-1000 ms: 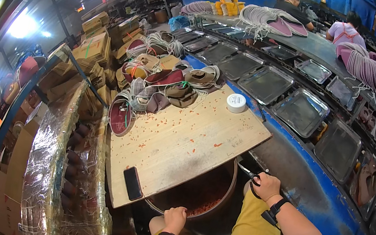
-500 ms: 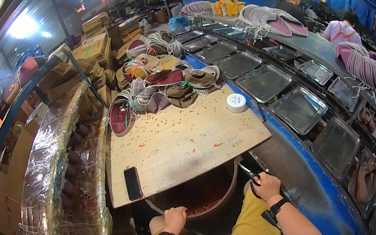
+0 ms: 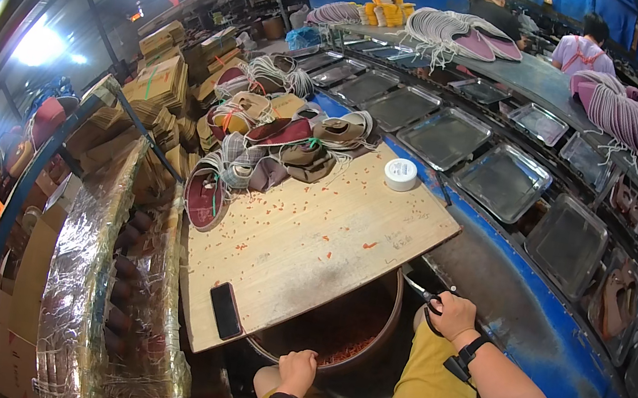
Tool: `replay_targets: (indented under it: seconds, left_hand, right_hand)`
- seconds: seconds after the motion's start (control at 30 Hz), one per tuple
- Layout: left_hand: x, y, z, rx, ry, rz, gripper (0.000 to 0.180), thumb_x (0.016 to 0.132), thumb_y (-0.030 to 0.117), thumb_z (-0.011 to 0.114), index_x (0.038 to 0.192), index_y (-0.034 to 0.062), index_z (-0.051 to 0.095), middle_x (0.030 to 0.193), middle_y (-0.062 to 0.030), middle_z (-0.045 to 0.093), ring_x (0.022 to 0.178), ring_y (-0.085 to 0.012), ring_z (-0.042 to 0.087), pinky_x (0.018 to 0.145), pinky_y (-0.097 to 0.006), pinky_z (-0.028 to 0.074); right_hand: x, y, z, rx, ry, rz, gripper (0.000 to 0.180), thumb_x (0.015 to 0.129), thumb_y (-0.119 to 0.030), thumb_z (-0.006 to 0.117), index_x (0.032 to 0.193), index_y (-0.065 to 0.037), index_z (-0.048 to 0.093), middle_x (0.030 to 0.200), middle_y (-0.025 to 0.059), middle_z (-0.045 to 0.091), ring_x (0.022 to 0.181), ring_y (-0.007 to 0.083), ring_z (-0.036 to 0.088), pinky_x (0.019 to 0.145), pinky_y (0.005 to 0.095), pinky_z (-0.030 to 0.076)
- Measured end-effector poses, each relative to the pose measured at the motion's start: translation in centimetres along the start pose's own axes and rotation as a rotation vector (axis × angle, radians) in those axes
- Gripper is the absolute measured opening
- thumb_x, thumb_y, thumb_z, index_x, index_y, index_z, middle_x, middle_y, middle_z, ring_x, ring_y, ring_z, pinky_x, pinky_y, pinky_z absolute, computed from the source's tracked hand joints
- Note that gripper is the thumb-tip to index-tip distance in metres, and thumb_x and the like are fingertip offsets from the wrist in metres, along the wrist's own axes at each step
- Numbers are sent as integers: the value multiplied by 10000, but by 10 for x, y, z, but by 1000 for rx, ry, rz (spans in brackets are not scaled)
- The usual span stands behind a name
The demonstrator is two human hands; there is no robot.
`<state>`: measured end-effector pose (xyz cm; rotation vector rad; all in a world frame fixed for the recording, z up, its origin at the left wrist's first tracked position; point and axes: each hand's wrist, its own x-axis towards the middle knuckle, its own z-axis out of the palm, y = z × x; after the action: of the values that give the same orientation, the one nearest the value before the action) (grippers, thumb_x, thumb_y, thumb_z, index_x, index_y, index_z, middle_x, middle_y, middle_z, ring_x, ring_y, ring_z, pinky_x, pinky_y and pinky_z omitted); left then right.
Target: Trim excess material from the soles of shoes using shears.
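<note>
Trays (image 3: 503, 182) have shifted — bin (image 3: 390, 302) holds reddish scraps (image 3: 351, 349), right hand (image 3: 455, 316) clamps scissors (image 3: 425, 294), left hand (image 3: 297, 371) — grip unclear

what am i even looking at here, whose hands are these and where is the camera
There's no machine doing the handling: these are a person's own bare hands. The camera is a wide fisheye worn on their head, looking down, so straight edges bend near the rim.

The right hand holds black-handled scissors. The left hand is curled by the near rim of a round tub; I can't see anything in it.

On the pale board lie a dark phone, a white round container and small orange-red scraps, with a heap of fabric shoe parts at the far end. To the right are rows of metal trays.
</note>
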<state>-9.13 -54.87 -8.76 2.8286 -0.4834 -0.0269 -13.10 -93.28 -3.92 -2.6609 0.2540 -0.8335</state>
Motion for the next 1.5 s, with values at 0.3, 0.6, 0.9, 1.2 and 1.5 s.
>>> replay_targets:
  seconds: [0.3, 0.6, 0.9, 1.2, 1.5]
  left_hand:
    - [-1, 1, -1, -3, -5, -2, 194, 873, 204, 570, 908, 154, 753, 879, -74, 727, 867, -261, 659, 815, -430, 448]
    - [-2, 1, -1, -4, 5, 11, 195, 868, 193, 568, 900, 148, 754, 871, -80, 728, 856, -267, 664, 802, -432, 456]
    - [-4, -2, 3, -18, 28, 16, 193, 860, 191, 572, 895, 147, 757, 863, -81, 727, 843, -270, 663, 799, -436, 456]
    - [-5, -2, 7, -8, 47, 22, 189, 852, 188, 577, 885, 149, 759, 848, -80, 725, 833, -272, 662, 794, -436, 458]
    - [-6, -4, 9, -7, 47, 24, 189, 852, 188, 576, 880, 148, 759, 838, -87, 724, 834, -271, 663, 791, -435, 458]
  right_hand:
    - [0, -1, -1, 5, -7, 2, 144, 763, -203, 673, 795, -105, 572, 644, 109, 617, 591, 323, 612, 565, 436, 484]
    - [-2, -1, 0, 24, -9, 6, 145, 765, -199, 675, 782, -103, 567, 641, 105, 618, 587, 322, 612, 562, 436, 481]
    - [-4, -1, 2, 15, -6, 15, 161, 753, -205, 684, 757, -108, 556, 633, 107, 614, 580, 322, 609, 559, 434, 479]
    - [-8, 2, 6, 13, 1, 8, 174, 750, -213, 687, 756, -109, 548, 630, 104, 609, 578, 321, 606, 557, 433, 479]
    - [-9, 2, 8, 12, 12, 4, 163, 745, -207, 688, 770, -109, 561, 637, 102, 615, 582, 318, 608, 559, 433, 479]
